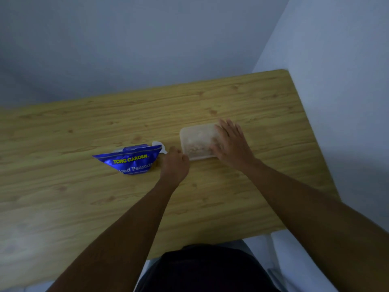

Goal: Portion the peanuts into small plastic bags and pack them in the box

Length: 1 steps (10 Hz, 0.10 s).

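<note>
The translucent box (196, 140) is sitting just right of frame centre on the wooden table (84, 207). The right hand (231, 144) is lying flat on it, fingers spread. The left hand (174, 163) is curling at the box's lower-left corner; I cannot tell whether it is gripping anything. The blue peanut bag (130, 161) is lying left of centre.

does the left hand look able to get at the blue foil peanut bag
Likely yes: the left hand sits right beside the blue foil peanut bag, with only a white plastic spoon near them.

Box (196, 142) contents blurred; white item (157, 143) half hidden behind peanut bag (130, 162)
</note>
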Motion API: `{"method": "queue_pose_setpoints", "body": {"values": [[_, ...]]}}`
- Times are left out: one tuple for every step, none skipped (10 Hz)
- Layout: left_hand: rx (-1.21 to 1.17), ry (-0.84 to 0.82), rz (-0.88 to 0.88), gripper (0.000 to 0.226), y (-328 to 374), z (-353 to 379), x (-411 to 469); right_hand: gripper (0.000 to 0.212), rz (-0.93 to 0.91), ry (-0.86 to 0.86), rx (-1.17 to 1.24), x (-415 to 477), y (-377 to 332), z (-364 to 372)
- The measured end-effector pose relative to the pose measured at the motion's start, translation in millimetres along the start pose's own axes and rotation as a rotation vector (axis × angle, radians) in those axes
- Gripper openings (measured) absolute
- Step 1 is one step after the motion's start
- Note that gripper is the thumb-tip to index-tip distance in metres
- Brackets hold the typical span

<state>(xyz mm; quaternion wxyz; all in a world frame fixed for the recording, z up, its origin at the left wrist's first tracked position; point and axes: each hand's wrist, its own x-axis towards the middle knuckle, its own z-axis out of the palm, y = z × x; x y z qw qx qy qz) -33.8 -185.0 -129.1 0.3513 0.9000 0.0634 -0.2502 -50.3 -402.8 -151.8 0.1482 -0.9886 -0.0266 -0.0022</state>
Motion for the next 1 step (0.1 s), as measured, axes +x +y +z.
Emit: {"method": "queue_pose_setpoints", "body": {"values": [[0.125,0.095,0.137,0.042,18.5,-11.3,-5.0,0.066,-0.025,0.001,0.024,4.6,-8.5,-16.0]]}}
